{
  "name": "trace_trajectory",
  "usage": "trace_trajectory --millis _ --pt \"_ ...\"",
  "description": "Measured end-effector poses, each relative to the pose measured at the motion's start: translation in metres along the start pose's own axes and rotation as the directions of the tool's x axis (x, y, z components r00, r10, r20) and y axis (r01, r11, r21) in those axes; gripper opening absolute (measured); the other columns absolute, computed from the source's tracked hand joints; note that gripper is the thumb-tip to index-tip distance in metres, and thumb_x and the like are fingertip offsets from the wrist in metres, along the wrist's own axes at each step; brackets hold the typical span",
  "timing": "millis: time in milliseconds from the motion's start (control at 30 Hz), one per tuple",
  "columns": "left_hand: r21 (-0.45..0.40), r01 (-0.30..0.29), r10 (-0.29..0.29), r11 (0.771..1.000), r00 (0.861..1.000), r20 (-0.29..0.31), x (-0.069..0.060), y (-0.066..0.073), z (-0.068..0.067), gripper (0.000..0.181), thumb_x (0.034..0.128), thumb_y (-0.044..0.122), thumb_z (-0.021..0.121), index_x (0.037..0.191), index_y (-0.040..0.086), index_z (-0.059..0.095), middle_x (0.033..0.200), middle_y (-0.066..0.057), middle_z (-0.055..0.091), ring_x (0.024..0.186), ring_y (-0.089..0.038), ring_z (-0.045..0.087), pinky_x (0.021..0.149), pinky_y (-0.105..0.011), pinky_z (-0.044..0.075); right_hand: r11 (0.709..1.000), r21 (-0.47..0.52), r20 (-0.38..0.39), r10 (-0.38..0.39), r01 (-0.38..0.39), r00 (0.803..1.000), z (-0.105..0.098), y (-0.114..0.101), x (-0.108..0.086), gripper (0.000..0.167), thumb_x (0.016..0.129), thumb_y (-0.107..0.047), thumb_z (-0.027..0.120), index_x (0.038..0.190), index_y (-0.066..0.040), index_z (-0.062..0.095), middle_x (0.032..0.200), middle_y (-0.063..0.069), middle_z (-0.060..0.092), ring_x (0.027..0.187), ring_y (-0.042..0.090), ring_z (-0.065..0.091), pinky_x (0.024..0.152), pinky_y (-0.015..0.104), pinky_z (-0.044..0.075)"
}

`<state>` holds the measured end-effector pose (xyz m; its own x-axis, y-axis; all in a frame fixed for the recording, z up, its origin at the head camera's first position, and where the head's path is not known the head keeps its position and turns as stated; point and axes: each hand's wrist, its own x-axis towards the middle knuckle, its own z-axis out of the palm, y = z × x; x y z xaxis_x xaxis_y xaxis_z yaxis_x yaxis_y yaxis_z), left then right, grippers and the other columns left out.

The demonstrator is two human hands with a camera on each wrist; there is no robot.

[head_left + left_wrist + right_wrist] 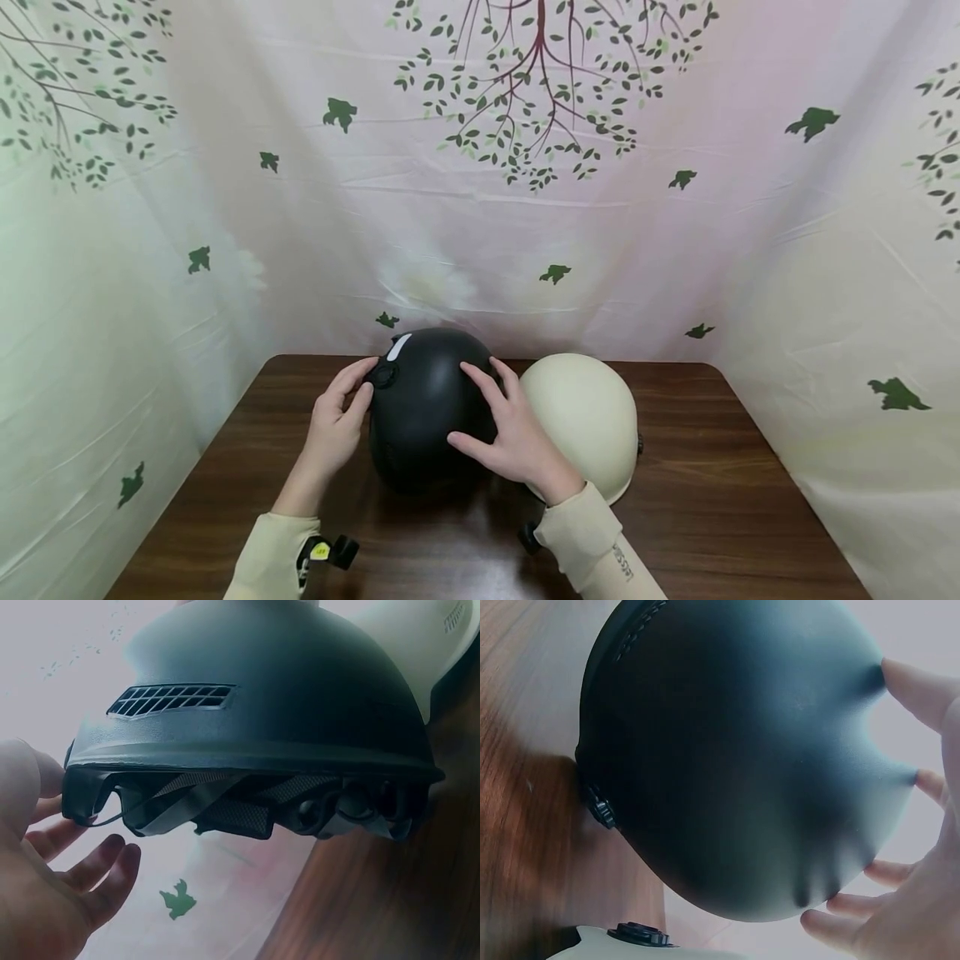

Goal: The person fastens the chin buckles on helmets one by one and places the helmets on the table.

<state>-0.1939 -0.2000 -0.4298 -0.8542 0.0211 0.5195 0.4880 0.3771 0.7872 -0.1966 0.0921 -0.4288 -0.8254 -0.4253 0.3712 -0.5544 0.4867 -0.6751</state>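
Note:
A black helmet [431, 408] sits tilted on the brown table, a white strip [399, 347] on its shell. My left hand [335, 419] pinches its rim beside a round black knob [383, 375]. The left wrist view shows a vent grille [172, 700] and the straps and padding [240, 814] under the rim. Spread fingertips of my right hand [517, 435] rest on the dome, the thumb apart from the others; in the right wrist view, they touch the crown [832, 765]. A cream helmet [581, 417] stands dome up, just right of the black one, partly behind my right hand.
The wooden table [720, 467] ends at a back edge close behind both helmets. A pale cloth [480, 233] printed with leaves and birds hangs at the back and sides. A small black camera [345, 552] is worn on my left wrist.

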Motion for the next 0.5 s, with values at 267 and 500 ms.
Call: trace_trajectory --millis 267,500 --pt "0.041 0.019 -0.018 0.999 1.000 -0.012 -0.0014 -0.0026 -0.0040 0.037 0.1114 0.008 0.049 0.147 0.001 0.058 0.150 -0.019 0.057 0.132 -0.027 0.055 0.099 -0.006 0.042 1.000 -0.006 0.025 0.017 -0.017 1.000 0.0020 0.0030 0.0008 0.091 0.092 -0.052 0.078 0.164 -0.047 0.024 0.173 0.012 0.014 0.157 0.038 0.023 0.111 0.063 0.043" --pt "0.056 0.104 -0.102 0.993 0.994 -0.025 -0.0096 -0.0038 -0.0076 0.034 0.1108 0.009 0.052 0.143 0.000 0.062 0.131 -0.020 0.066 0.107 -0.011 0.058 0.086 -0.008 0.047 0.999 0.010 0.042 0.048 -0.049 0.998 0.0031 0.0038 -0.0005 0.087 0.094 -0.056 0.074 0.164 -0.048 0.024 0.173 0.010 0.014 0.157 0.036 0.023 0.112 0.064 0.041"
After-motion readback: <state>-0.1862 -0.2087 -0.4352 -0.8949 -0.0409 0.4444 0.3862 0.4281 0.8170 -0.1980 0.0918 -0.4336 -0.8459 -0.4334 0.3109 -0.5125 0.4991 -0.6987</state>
